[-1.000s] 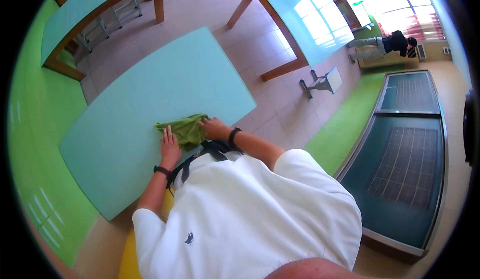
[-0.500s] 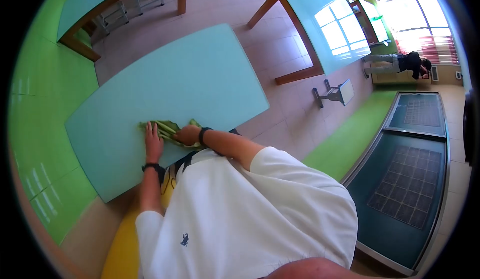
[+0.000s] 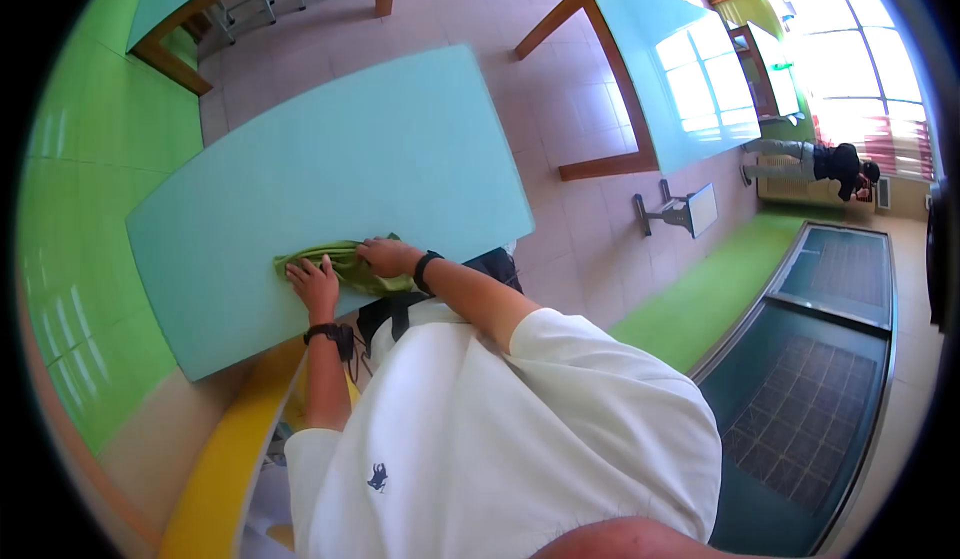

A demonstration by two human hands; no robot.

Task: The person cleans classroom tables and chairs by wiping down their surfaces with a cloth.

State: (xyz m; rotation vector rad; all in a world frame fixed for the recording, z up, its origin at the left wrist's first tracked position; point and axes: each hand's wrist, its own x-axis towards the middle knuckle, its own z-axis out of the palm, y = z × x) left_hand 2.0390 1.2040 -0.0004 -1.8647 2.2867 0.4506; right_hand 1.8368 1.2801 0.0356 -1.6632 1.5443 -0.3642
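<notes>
Head view: both hands down on a green cloth (image 3: 350,265), bunched and creased, on the near edge of a pale blue-green tabletop (image 3: 320,149), right in front of the wearer's white shirt (image 3: 520,429). Left hand (image 3: 316,287) lies palm down on the cloth's left part, fingers apart and loosely spread, not closed round anything visible. Right hand (image 3: 392,257) is at the far, right-hand part, fingers curled down onto the fabric; looks like a grip, but fingertips are too small and partly hidden, so can't tell if it is clamped or only pressing. Hands near each other, not touching, a strip of folded cloth between them. Dark bands on both wrists. Step in hand, my judgement: two-handed working of the cloth against the tabletop, folds uneven, not flat or squared up. Next move would call for the left hand pinning its end while the right controls the far edge, keeping the loose near side from slipping over the table edge. Off to the right: small stool (image 3: 690,212), second table (image 3: 678,84), blackboard (image 3: 810,409), another person (image 3: 838,165) well apart by the window.
</notes>
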